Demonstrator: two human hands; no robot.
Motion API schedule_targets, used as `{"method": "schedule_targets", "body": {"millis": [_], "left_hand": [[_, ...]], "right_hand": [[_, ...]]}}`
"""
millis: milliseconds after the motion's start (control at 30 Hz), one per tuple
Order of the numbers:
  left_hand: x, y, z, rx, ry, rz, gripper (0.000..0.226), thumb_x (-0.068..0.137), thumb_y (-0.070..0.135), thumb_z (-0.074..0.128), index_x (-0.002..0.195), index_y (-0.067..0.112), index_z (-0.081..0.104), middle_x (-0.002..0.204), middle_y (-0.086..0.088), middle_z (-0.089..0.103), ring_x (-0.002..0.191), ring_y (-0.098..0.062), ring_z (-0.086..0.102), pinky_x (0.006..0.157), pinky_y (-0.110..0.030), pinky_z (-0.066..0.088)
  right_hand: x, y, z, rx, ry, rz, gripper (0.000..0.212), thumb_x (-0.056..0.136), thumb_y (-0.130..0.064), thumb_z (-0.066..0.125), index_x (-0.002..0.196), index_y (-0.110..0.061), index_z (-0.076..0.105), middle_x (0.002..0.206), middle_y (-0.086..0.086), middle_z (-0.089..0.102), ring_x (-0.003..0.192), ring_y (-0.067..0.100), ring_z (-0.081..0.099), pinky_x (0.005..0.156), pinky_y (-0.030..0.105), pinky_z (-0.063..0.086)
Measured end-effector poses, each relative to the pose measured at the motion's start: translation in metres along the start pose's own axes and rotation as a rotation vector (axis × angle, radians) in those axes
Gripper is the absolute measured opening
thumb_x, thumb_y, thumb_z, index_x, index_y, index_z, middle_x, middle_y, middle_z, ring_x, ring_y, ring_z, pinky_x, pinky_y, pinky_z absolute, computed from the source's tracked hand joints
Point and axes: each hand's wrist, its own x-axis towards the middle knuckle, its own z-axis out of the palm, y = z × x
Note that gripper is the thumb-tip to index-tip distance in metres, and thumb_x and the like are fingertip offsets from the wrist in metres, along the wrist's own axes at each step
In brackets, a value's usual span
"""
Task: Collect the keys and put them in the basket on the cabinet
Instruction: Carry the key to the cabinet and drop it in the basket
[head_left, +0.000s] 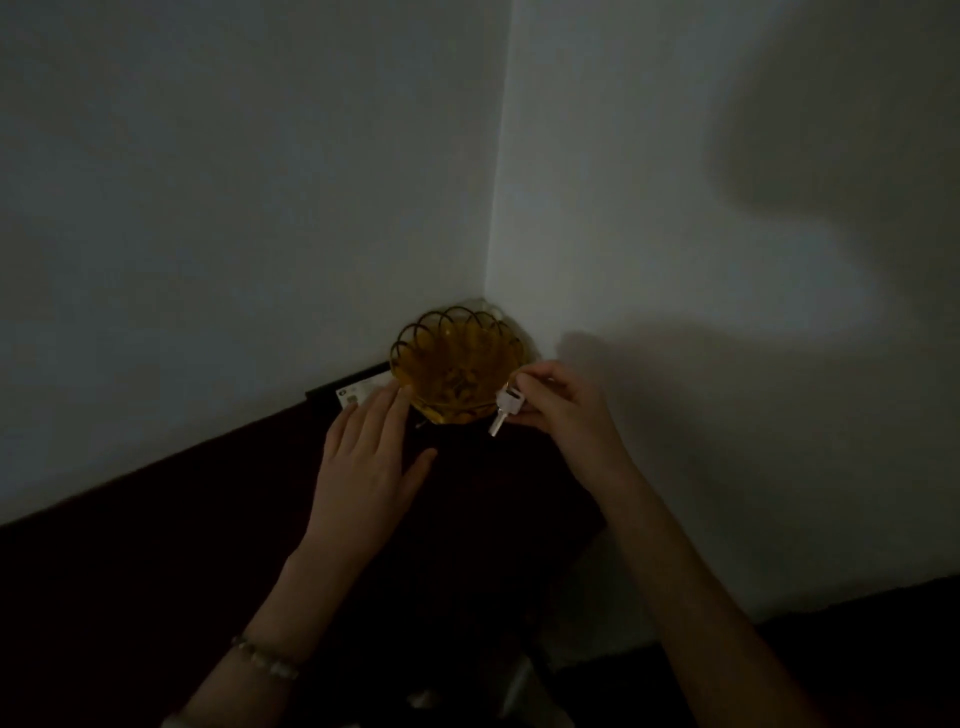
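Note:
An amber see-through basket (415, 340) with a scalloped rim stands in the wall corner on the dark cabinet top (171, 519). My right hand (563, 402) pinches pale silver keys (505, 408) just at the basket's right rim; one key hangs down outside the wall. My left hand (366, 457) lies flat with fingers spread, its fingertips touching the basket's left side. Some small shapes show inside the basket, too dim to identify.
The room is very dark. A white card or label (358, 395) lies against the wall to the left of the basket. White walls (675, 208) meet in a corner right behind the basket. The cabinet's right edge drops off below my right forearm.

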Motion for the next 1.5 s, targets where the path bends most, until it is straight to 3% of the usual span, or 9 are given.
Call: {"method": "schedule_targets", "body": {"millis": [233, 500, 633, 800, 967, 1133, 1233, 1333, 1500], "left_hand": [[0.026, -0.011, 0.010, 0.000, 0.018, -0.055, 0.064, 0.081, 0.029, 0.069, 0.132, 0.000, 0.044, 0.136, -0.018, 0.049, 0.125, -0.031, 0.046, 0.105, -0.047, 0.033], [0.032, -0.015, 0.024, 0.024, -0.007, -0.157, 0.065, 0.081, 0.031, 0.068, 0.134, 0.002, 0.043, 0.138, -0.016, 0.047, 0.127, -0.028, 0.043, 0.107, -0.043, 0.030], [0.032, -0.014, 0.027, 0.038, -0.018, -0.189, 0.066, 0.081, 0.031, 0.067, 0.134, 0.001, 0.042, 0.138, -0.017, 0.047, 0.128, -0.028, 0.042, 0.107, -0.045, 0.032], [0.031, -0.012, 0.029, 0.046, -0.028, -0.220, 0.064, 0.082, 0.032, 0.066, 0.133, 0.001, 0.043, 0.137, -0.017, 0.047, 0.128, -0.029, 0.042, 0.108, -0.044, 0.030], [0.027, -0.009, 0.028, 0.062, -0.040, -0.245, 0.061, 0.085, 0.034, 0.060, 0.133, 0.001, 0.042, 0.139, -0.017, 0.046, 0.129, -0.029, 0.041, 0.108, -0.044, 0.029], [0.022, -0.011, 0.022, 0.086, -0.039, -0.257, 0.061, 0.084, 0.034, 0.060, 0.132, 0.001, 0.044, 0.138, -0.018, 0.046, 0.128, -0.030, 0.041, 0.108, -0.043, 0.027], [0.021, -0.011, 0.018, 0.109, -0.031, -0.255, 0.063, 0.083, 0.033, 0.064, 0.132, 0.000, 0.043, 0.139, -0.018, 0.046, 0.128, -0.030, 0.041, 0.109, -0.044, 0.026], [0.020, -0.011, 0.014, 0.138, -0.012, -0.256, 0.065, 0.081, 0.033, 0.066, 0.132, -0.001, 0.044, 0.138, -0.020, 0.046, 0.128, -0.032, 0.042, 0.108, -0.047, 0.028], [0.012, -0.007, 0.007, 0.157, -0.006, -0.255, 0.070, 0.080, 0.037, 0.066, 0.133, -0.001, 0.041, 0.140, -0.022, 0.043, 0.128, -0.035, 0.041, 0.106, -0.051, 0.031]], "right_hand": [[0.091, -0.003, 0.016, -0.128, -0.162, 0.078, 0.011, 0.090, -0.007, 0.050, 0.087, -0.007, 0.061, 0.081, 0.008, 0.064, 0.074, 0.018, 0.066, 0.067, 0.029, 0.059], [0.158, 0.032, 0.036, -0.635, -0.456, 0.251, 0.017, 0.088, -0.016, 0.053, 0.075, -0.021, 0.063, 0.093, 0.009, 0.062, 0.098, 0.038, 0.059, 0.089, 0.056, 0.049], [0.168, 0.047, 0.041, -0.780, -0.521, 0.247, 0.015, 0.087, -0.016, 0.055, 0.076, -0.022, 0.062, 0.092, 0.004, 0.062, 0.088, 0.021, 0.060, 0.076, 0.042, 0.056], [0.175, 0.054, 0.039, -0.896, -0.472, 0.167, 0.011, 0.087, -0.013, 0.056, 0.083, -0.022, 0.061, 0.077, -0.010, 0.060, 0.082, 0.011, 0.055, 0.058, 0.020, 0.039], [0.171, 0.053, 0.035, -0.992, -0.476, 0.091, 0.020, 0.084, -0.013, 0.059, 0.103, -0.017, 0.062, 0.114, 0.010, 0.061, 0.103, 0.024, 0.055, 0.076, 0.025, 0.038], [0.149, 0.028, 0.031, -1.011, -0.452, -0.014, 0.026, 0.081, -0.014, 0.062, 0.107, -0.015, 0.061, 0.117, 0.012, 0.061, 0.105, 0.025, 0.055, 0.079, 0.026, 0.042], [0.121, 0.010, 0.032, -1.040, -0.323, -0.189, 0.035, 0.079, -0.013, 0.063, 0.113, -0.016, 0.057, 0.119, 0.012, 0.057, 0.109, 0.027, 0.051, 0.093, 0.037, 0.044], [0.075, 0.002, 0.040, -1.085, -0.184, -0.432, 0.047, 0.079, -0.011, 0.062, 0.124, -0.013, 0.048, 0.131, 0.015, 0.049, 0.122, 0.032, 0.040, 0.104, 0.038, 0.030], [0.017, 0.007, 0.050, -1.191, -0.304, -0.496, 0.066, 0.086, -0.019, 0.058, 0.141, -0.016, 0.022, 0.152, 0.015, 0.020, 0.140, 0.028, 0.014, 0.109, 0.034, 0.011]]}}
